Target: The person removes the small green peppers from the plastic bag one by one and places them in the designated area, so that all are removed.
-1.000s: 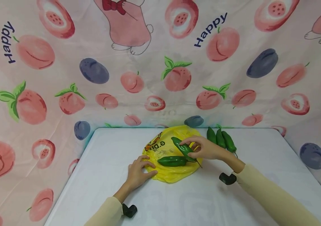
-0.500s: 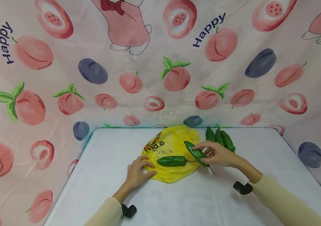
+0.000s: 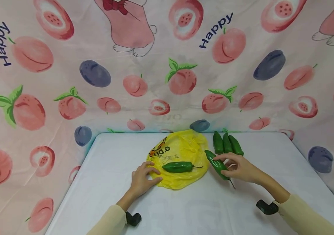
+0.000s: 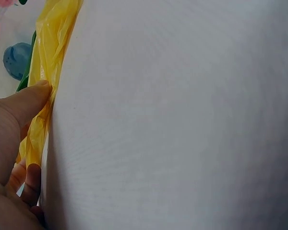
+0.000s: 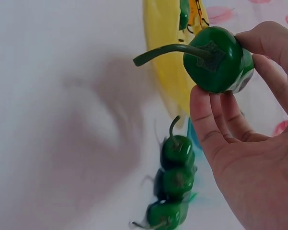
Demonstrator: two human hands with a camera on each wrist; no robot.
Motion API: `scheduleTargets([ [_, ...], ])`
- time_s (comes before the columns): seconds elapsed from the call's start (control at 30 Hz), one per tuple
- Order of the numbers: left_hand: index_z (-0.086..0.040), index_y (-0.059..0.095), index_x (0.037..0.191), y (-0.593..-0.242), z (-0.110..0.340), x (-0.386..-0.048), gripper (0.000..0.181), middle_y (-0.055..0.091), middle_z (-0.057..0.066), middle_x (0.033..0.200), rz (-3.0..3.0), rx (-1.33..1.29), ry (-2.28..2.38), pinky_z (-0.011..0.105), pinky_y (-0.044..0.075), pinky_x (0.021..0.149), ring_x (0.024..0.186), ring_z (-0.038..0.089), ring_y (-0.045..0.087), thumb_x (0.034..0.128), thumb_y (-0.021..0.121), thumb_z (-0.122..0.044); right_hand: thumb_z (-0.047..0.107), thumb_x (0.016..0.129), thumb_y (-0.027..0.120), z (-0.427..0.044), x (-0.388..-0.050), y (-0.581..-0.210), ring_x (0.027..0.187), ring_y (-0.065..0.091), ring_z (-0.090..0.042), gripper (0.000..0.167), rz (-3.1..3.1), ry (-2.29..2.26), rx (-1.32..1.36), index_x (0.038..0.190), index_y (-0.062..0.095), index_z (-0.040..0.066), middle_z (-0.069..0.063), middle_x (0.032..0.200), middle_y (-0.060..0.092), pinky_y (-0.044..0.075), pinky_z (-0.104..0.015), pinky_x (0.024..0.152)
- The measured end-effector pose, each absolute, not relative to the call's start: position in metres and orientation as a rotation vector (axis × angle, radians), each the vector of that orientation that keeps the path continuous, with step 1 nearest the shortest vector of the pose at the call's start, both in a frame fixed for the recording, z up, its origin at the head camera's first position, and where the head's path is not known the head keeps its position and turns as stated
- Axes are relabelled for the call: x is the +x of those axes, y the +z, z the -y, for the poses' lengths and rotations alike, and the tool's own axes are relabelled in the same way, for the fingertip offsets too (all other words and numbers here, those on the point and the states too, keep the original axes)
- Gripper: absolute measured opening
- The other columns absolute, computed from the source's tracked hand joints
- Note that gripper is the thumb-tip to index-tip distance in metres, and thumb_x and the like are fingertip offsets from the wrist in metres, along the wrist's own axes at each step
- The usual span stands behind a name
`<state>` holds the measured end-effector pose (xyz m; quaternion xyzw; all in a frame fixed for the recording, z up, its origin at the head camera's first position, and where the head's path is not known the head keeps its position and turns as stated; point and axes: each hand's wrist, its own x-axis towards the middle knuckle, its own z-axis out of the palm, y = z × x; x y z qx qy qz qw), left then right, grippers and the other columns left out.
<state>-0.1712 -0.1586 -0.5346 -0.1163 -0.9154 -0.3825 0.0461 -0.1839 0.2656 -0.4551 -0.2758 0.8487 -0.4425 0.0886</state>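
My right hand (image 3: 241,167) pinches a glossy green chili pepper (image 3: 218,166) between thumb and fingers, above the table just right of the yellow plastic bag (image 3: 170,182). In the right wrist view the held pepper's stem points left. Another green pepper (image 3: 178,167) lies on the flattened bag, its stem to the right. My left hand (image 3: 141,179) rests at the bag's left edge, thumb and fingers spread apart with their tips on the plastic. In the left wrist view the thumb (image 4: 31,100) touches the bag (image 4: 50,43).
Several green peppers (image 3: 227,143) lie side by side at the table's back, right of the bag. The white table (image 3: 184,212) ends at a fruit-printed cloth (image 3: 143,120) behind it.
My right hand has carried its pepper from above the bag to the right and toward me, off the bag. My left hand and the other peppers have stayed in place.
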Motion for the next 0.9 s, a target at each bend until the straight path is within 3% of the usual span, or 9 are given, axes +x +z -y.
scheduleTargets([
  [0.53,-0.028,0.077,0.091,-0.532,0.158,-0.170,0.014,0.060,0.007,0.136,2.798,-0.343,-1.183,0.047,0.028,0.086,0.125,0.034,0.052,0.0836,0.086,-0.036,0.012,0.090,0.080,-0.282,-0.171,-0.465,0.089,0.066,-0.023,0.048,-2.561,-1.439,-0.753,0.135,0.064,0.011,-0.011,0.116,0.061,0.057,-0.030,0.075],
  [0.9,-0.029,0.077,0.091,-0.532,0.158,-0.170,0.014,0.059,0.006,0.136,2.807,-0.341,-1.177,0.045,0.028,0.085,0.124,0.033,0.053,0.0838,0.086,-0.037,0.013,0.090,0.081,-0.284,-0.161,-0.475,0.090,0.065,-0.025,0.048,-2.575,-1.415,-0.603,0.134,0.064,0.011,-0.014,0.123,0.059,0.054,-0.030,0.073],
])
